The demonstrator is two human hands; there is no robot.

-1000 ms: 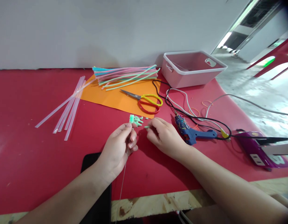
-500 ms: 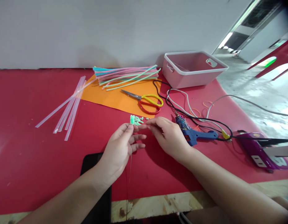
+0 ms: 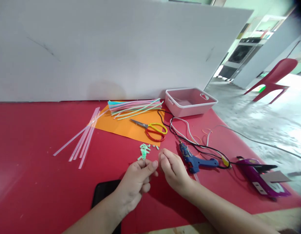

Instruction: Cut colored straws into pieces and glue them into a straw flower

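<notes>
My left hand is closed, thumb against the fingers. A small bright green tuft sticks up from its grip. Close on the right, my right hand is curled with thumb and fingertips pressed together. Whatever it may hold is too small or hidden to make out. Just beyond the tuft, short pale green cut pieces lie scattered on the red tabletop. Scissors with one yellow and one red handle rest on an orange sheet behind them.
Colourful fuzzy stems lie at the back, clear sticks to the left. A pink basket, a blue glue gun with cables and a purple device are on the right. A black flat object lies under my left forearm.
The head view has tilted up, so things sit lower in the picture. My left fingers have curled in, and my right hand has drawn off from the left fingertips and closed more tightly.
</notes>
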